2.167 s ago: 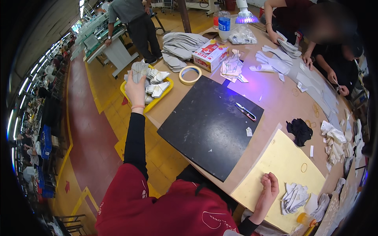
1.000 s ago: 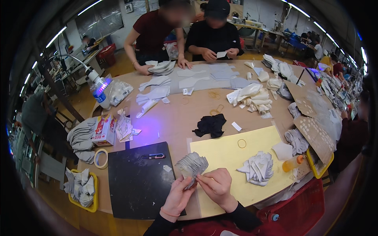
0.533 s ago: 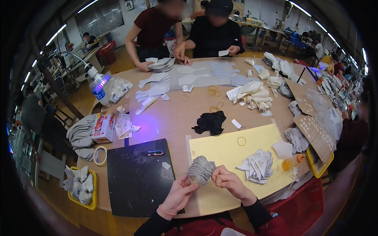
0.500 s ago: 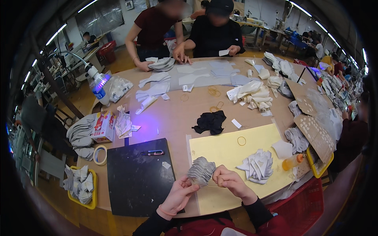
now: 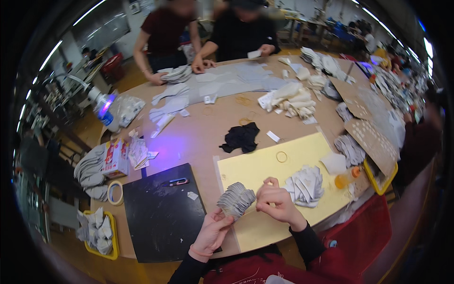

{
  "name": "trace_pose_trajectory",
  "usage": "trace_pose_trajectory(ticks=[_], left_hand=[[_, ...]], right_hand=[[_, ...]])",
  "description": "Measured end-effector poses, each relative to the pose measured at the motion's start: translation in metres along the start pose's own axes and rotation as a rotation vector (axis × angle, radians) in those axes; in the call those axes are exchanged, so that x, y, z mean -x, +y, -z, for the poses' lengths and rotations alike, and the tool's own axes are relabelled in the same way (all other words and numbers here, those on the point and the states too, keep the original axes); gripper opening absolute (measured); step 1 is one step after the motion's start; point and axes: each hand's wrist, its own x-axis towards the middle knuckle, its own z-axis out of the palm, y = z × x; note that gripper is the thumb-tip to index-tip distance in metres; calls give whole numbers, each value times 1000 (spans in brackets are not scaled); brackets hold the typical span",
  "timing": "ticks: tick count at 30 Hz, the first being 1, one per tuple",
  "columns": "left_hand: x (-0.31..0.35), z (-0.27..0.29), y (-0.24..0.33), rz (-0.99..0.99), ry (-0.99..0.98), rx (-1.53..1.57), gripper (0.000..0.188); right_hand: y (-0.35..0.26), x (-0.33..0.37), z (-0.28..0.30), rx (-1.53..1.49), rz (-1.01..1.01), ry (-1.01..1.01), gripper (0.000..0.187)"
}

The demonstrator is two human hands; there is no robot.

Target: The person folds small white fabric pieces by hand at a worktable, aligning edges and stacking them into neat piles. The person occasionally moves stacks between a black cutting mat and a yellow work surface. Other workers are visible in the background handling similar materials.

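Within gripping left hand (image 5: 213,233), grey stack (image 5: 235,199), curled right hand (image 5: 279,204) beside, its hold unclear

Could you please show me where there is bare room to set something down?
The black board is mostly bare below the cutter and white scrap, left of the left hand. Brown tabletop lies bare between that board and the black cloth. It is crowded around the yellow sheet's right side: pale stack, orange bottle.

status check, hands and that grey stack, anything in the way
Left hand gripping grey stack of cut pieces. Right hand close beside it, contact unclear. White stack on yellow sheet nearby, nothing visibly blocking.
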Motion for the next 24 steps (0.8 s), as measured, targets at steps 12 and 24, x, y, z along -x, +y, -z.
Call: trace_pose_trajectory(ticks=[12,24], left_hand=[[-2,-5,11,62,-96,-72,61],[-13,-21,15,102,-170,21,55]], right_hand=[[-1,-3,14,24,90,-69,6],[-5,-5,6,43,-40,123,11]])
